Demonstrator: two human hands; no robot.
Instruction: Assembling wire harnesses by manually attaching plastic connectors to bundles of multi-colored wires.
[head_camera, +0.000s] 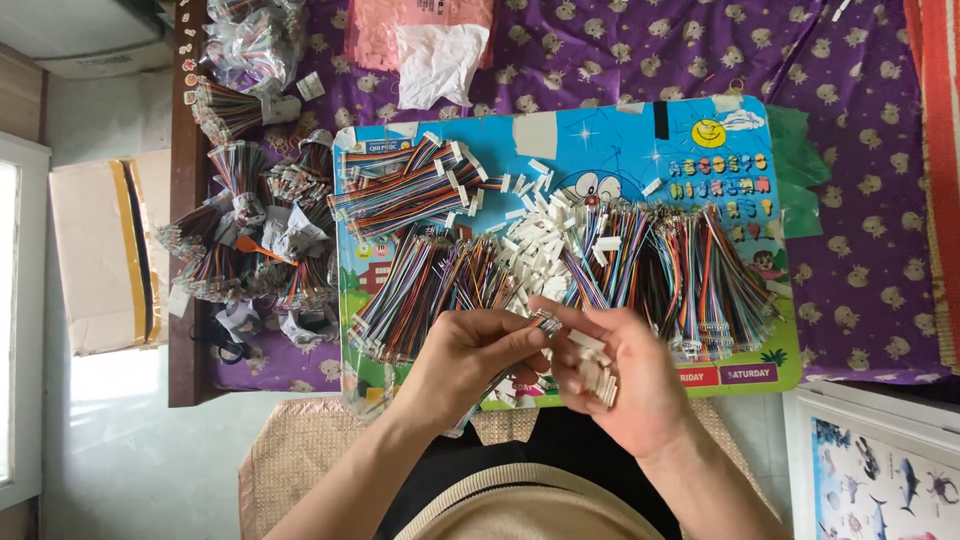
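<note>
Both hands meet at the near edge of the blue cartoon board (640, 130), which serves as the landmark. Left hand (470, 350) pinches the end of a multicoloured ribbon wire (505, 375) between thumb and fingertips, its grip closed narrow on the wire's tip, where a small white connector (545, 322) sits. Right hand (625, 375) lies just beside it, palm up, cupping a handful of white connector housings (598, 375) while its thumb and forefinger reach to the same connector; its grip is curled around those housings.

On the board's middle lies a loose heap of white housings (535, 235). Left of that heap on the board rest bundles of striped wires (410, 190), and right of it a wider spread of wires (690, 270). Off the board's left edge, on the purple patterned cloth (870, 250) covering the worktop, sit tied wire bundles (250, 240). Beyond the board's far edge lies a white plastic bag (440, 60).
</note>
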